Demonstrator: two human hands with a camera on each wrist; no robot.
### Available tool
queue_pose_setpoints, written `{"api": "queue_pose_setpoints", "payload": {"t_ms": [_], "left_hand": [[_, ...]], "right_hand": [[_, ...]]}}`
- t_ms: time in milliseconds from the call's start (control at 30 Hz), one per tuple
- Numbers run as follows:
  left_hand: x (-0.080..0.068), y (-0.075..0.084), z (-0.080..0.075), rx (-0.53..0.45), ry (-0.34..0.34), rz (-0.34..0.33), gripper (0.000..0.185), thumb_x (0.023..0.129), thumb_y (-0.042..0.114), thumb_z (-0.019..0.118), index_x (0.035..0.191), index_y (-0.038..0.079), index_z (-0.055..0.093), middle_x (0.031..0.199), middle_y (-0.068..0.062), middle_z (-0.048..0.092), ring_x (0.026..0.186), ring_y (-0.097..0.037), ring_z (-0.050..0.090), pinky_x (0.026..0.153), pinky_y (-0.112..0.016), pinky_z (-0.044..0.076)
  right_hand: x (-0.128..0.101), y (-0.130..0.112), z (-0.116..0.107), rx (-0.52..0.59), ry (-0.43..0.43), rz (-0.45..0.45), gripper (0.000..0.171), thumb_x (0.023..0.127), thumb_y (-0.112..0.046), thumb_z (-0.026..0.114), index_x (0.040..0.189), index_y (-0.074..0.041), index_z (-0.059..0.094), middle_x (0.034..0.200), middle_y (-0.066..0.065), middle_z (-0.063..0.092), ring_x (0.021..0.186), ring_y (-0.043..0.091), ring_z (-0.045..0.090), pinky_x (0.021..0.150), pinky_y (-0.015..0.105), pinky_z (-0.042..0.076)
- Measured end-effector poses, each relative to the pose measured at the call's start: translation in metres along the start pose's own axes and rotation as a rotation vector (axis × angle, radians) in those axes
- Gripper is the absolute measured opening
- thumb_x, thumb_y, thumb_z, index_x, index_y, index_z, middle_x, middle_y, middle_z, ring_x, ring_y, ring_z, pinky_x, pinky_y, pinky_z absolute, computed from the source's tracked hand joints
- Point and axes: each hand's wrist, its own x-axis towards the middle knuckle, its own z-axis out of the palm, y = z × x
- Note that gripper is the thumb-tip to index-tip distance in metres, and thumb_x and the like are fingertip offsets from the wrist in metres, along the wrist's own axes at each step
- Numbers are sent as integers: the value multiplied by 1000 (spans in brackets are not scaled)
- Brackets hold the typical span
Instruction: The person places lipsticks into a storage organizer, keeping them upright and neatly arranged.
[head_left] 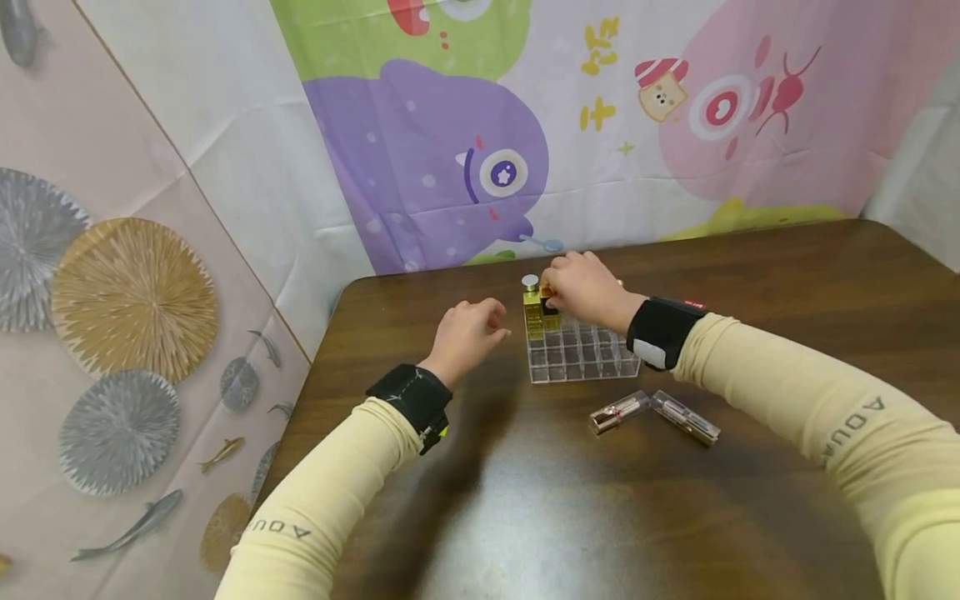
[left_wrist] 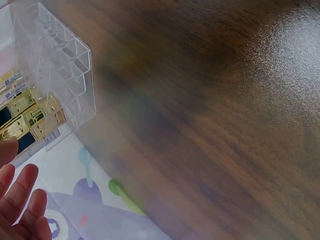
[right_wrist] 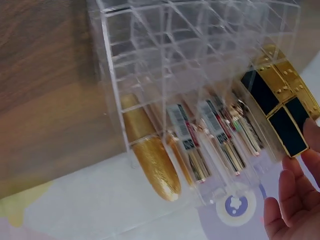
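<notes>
A clear acrylic organizer (head_left: 585,358) with stepped compartments stands on the table. At its back left, my right hand (head_left: 588,287) pinches a black-and-gold lipstick (right_wrist: 287,127) between thumb and fingers; its lower end is within the organizer. Beside it stands another gold lipstick (head_left: 532,312) with a round pale top. Further along the back row, the right wrist view shows a rounded gold tube (right_wrist: 152,160) and several lipsticks with labelled ends (right_wrist: 185,132). My left hand (head_left: 465,337) hovers left of the organizer, fingers loosely bent, holding nothing.
Two lipsticks with clear caps, one (head_left: 618,412) and another (head_left: 686,418), lie on the brown wooden table (head_left: 525,508) in front of the organizer. A cartoon-printed cloth (head_left: 600,183) hangs behind the table, and a patterned curtain (head_left: 135,292) hangs at the left.
</notes>
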Motion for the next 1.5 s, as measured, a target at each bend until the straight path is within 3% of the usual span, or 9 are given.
{"api": "queue_pose_setpoints", "payload": {"t_ms": [133, 333, 567, 667, 800, 933, 1033, 1333, 1500], "left_hand": [[-2, 5, 1, -17, -1, 7, 24, 80, 20, 69, 99, 6, 63, 86, -5, 69, 82, -26, 58, 76, -36, 45], [-5, 12, 3, -11, 7, 29, 22, 81, 20, 69, 97, 7, 63, 84, -4, 68, 82, -25, 58, 76, -35, 44], [-7, 23, 9, -12, -27, 15, 24, 80, 21, 69, 99, 7, 63, 86, -5, 69, 82, -24, 58, 76, -36, 45], [-7, 28, 11, -19, -28, 29, 24, 80, 22, 69, 99, 7, 63, 86, -4, 69, 82, -24, 58, 75, -36, 45], [-7, 39, 12, -34, -39, 71, 23, 81, 20, 69, 98, 6, 63, 86, -4, 69, 82, -24, 58, 74, -36, 45], [-8, 52, 13, -23, -83, 106, 22, 82, 21, 67, 99, 7, 63, 86, -3, 68, 81, -23, 58, 74, -35, 45], [-9, 62, 18, -16, -124, 116, 23, 82, 22, 67, 100, 8, 64, 86, -3, 67, 82, -22, 58, 74, -34, 45], [-17, 89, 49, 14, -231, 203, 31, 82, 31, 66, 103, 9, 64, 82, 0, 68, 76, -15, 63, 70, -30, 48], [-25, 104, 63, 51, -337, 182, 36, 82, 41, 64, 103, 12, 66, 85, 3, 69, 79, -13, 63, 71, -28, 47]], "right_hand": [[-8, -1, 4, -32, 60, -22, 16, 77, -16, 72, 79, -5, 61, 80, 10, 57, 77, 29, 53, 67, 40, 40], [-12, -5, 3, -60, 75, -3, 14, 78, -16, 72, 79, -5, 63, 83, 11, 58, 79, 29, 53, 68, 39, 40], [-17, -9, -3, -117, -6, 56, 12, 81, -15, 67, 85, -4, 67, 90, 13, 59, 81, 29, 52, 70, 39, 41], [-18, -9, -8, -124, -74, 59, 19, 83, -18, 65, 92, -2, 66, 93, 15, 56, 83, 30, 50, 73, 40, 41], [-25, -3, -17, -52, -147, 89, 33, 85, -20, 61, 110, 2, 61, 107, 17, 54, 96, 33, 50, 82, 44, 42], [-46, 11, -26, 18, -143, 133, 38, 85, -18, 60, 117, 2, 58, 115, 19, 55, 105, 35, 50, 89, 47, 39], [-68, 22, -32, 50, -146, 150, 35, 84, -16, 60, 114, 2, 61, 110, 20, 58, 100, 36, 51, 87, 47, 40], [-136, 43, -34, 153, -108, 215, 30, 83, -12, 63, 108, 5, 63, 102, 19, 62, 95, 34, 53, 84, 47, 40], [-157, 49, -35, 170, -91, 221, 29, 81, -11, 64, 106, 4, 64, 101, 18, 63, 94, 34, 53, 83, 47, 40]]}}
